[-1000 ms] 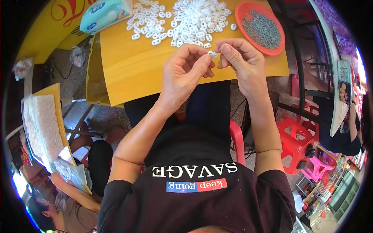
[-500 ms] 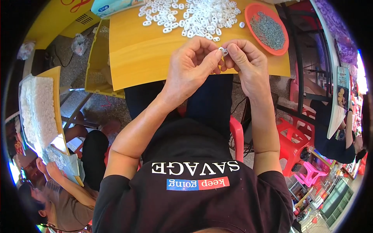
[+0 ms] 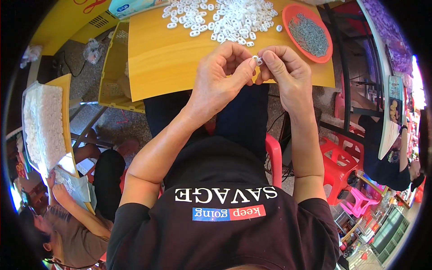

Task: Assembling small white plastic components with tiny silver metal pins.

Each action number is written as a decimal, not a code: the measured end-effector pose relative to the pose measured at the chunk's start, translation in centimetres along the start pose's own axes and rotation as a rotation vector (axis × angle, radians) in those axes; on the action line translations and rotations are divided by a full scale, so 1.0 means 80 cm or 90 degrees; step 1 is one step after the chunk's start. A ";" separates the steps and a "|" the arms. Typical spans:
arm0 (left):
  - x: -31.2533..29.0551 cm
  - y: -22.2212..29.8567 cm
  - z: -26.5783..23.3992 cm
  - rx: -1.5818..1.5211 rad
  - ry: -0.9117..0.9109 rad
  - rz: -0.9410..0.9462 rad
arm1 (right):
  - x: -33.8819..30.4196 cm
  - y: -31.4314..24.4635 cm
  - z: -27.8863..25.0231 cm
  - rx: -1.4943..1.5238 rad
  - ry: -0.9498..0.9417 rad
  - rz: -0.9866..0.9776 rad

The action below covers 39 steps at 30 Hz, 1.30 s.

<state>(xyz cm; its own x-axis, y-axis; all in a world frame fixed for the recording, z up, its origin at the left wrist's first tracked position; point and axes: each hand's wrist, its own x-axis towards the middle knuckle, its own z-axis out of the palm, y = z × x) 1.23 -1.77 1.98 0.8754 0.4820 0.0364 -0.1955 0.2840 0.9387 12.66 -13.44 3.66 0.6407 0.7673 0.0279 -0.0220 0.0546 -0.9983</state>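
Observation:
Just beyond the near edge of the yellow table, a small white two-hole plastic piece (image 3: 257, 60) is held between my hands. My left hand (image 3: 221, 74) pinches it between thumb and index finger. From the other side, the closed thumb and fingers of my right hand (image 3: 287, 72) meet its right end; what else they hold is too small to make out. Many loose white two-hole pieces (image 3: 240, 20) lie heaped at the far middle of the table. Right of them, an orange-red dish (image 3: 330, 42) holds a pile of thin grey metal pieces (image 3: 309, 36), like small screws.
The yellow tabletop (image 3: 162, 63) spans the space beyond my lap. A light-green package (image 3: 135, 6) lies at its far left edge, with a yellow crate (image 3: 112, 85) below. To the left, a person (image 3: 76, 234) works at another table. Red stools (image 3: 337, 162) stand at the right.
The white piece has tilted slightly between my fingertips, while both hands stay nearly in place. At the left, the other person's hands have shifted.

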 end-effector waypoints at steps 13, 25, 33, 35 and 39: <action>-0.002 -0.003 0.004 0.003 0.031 0.033 | -0.004 0.005 0.008 -0.076 0.021 -0.046; -0.006 -0.016 0.015 -0.099 0.092 0.041 | -0.009 0.029 0.037 -0.037 0.158 -0.093; 0.016 -0.041 0.001 -0.137 0.103 -0.022 | 0.010 0.046 0.025 -0.004 0.129 -0.042; 0.017 -0.043 -0.008 -0.143 0.092 -0.044 | 0.011 0.041 0.016 0.002 0.102 -0.028; 0.017 -0.040 -0.013 -0.134 0.076 -0.065 | 0.013 0.036 0.007 -0.063 0.078 -0.066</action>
<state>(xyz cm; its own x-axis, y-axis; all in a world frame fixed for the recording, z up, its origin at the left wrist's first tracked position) 2.57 -1.14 -1.33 0.8393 0.5330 -0.1073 -0.2077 0.4967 0.8427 12.81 -12.12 0.83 0.7245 0.6769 0.1298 0.1200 0.0615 -0.9909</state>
